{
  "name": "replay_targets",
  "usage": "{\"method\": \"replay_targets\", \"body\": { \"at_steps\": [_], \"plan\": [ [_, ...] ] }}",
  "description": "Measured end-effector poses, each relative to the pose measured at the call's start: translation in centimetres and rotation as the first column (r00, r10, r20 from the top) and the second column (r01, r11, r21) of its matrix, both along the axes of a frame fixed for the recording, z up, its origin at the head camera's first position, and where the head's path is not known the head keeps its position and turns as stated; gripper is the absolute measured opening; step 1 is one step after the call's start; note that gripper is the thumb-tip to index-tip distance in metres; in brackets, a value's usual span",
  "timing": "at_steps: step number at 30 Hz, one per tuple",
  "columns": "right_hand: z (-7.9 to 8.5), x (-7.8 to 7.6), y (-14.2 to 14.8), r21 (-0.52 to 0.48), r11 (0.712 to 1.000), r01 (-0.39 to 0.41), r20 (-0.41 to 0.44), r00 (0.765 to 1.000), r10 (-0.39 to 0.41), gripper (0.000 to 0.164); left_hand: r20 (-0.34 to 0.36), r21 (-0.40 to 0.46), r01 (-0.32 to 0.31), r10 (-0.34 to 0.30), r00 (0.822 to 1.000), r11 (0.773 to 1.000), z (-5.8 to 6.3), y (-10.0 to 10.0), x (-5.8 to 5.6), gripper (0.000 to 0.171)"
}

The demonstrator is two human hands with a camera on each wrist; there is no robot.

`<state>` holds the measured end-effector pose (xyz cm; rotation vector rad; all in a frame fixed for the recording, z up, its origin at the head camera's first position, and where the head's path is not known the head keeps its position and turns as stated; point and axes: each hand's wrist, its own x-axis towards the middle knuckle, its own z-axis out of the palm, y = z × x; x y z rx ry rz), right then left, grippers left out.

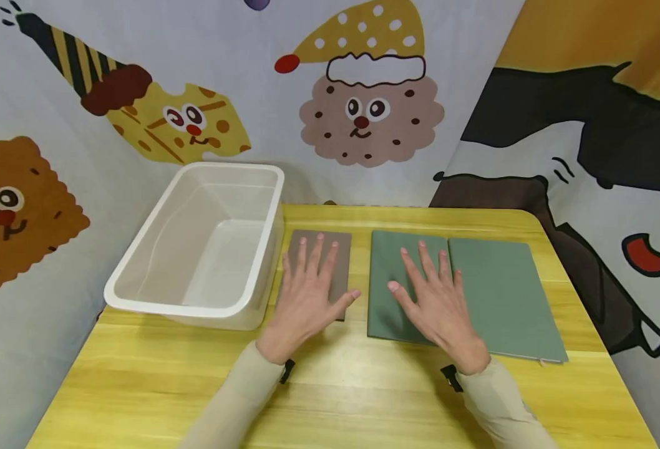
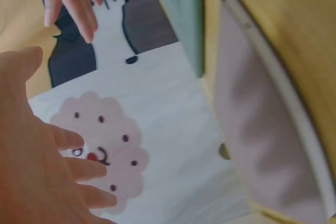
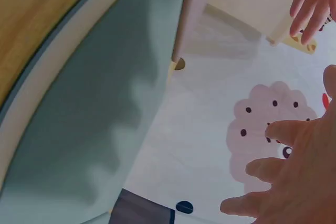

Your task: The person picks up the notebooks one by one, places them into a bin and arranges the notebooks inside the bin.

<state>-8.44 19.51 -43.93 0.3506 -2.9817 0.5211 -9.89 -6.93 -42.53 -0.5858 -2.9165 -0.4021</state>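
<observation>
My left hand [image 1: 307, 287] hovers with spread fingers above a small brown-grey notebook [image 1: 339, 262]. In the left wrist view a gap shows between that hand and the closed notebook [image 2: 262, 114], whose pale page edges face the camera. Over a green notebook [image 1: 386, 274] on the right, my right hand [image 1: 439, 302] is spread too, palm down and apart from the cover. A second green notebook [image 1: 509, 293], or the other half of the same one, lies directly beside it; I cannot tell which. Neither hand holds anything.
A white plastic bin [image 1: 195, 308] stands left of the notebooks, nothing seen inside. Everything rests on a yellow wood-grain table [image 1: 352, 399]. Behind the table hangs a cloth [image 1: 262, 75] printed with cartoon food faces.
</observation>
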Motion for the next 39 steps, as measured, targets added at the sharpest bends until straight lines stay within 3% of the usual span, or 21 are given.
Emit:
{"method": "replay_targets", "body": {
  "at_steps": [3, 13, 18, 24, 31, 39],
  "plan": [
    [0.4, 0.1, -0.1, -0.016, 1.0, -0.002, -0.01, 1.0, 0.001, 0.074, -0.018, 0.025, 0.001, -0.001, 1.0, 1.0, 1.2, -0.4, 0.3, 0.095],
    [1.9, 0.7, 1.0, -0.032, 0.999, 0.021, -0.016, 1.0, -0.021, 0.072, -0.204, 0.108, -0.009, 0.031, 0.979, 0.994, 3.9, -2.4, 1.5, 0.088],
    [2.2, 0.7, 2.1, -0.036, 0.998, 0.044, -0.026, 0.999, -0.045, 0.072, -0.235, 0.153, -0.035, 0.071, 0.97, 0.988, 5.1, -3.8, 1.7, 0.093],
    [2.2, 1.1, 3.9, -0.037, 0.997, 0.07, -0.035, 0.997, -0.071, 0.071, -0.276, 0.146, -0.09, 0.127, 0.953, 0.985, 6.5, -6.7, 1.9, 0.096],
    [1.9, 1.2, 6.4, -0.034, 0.993, 0.114, -0.026, 0.993, -0.115, 0.07, -0.213, 0.166, -0.214, 0.247, 0.945, 0.963, 7.2, -11.7, 2.2, 0.094],
    [1.3, 0.7, 8.9, -0.04, 0.987, 0.155, 0.001, 0.988, -0.155, 0.07, -0.114, 0.215, -0.34, 0.369, 0.922, 0.916, 7.5, -16.9, 2.9, 0.082]
  ]
}}
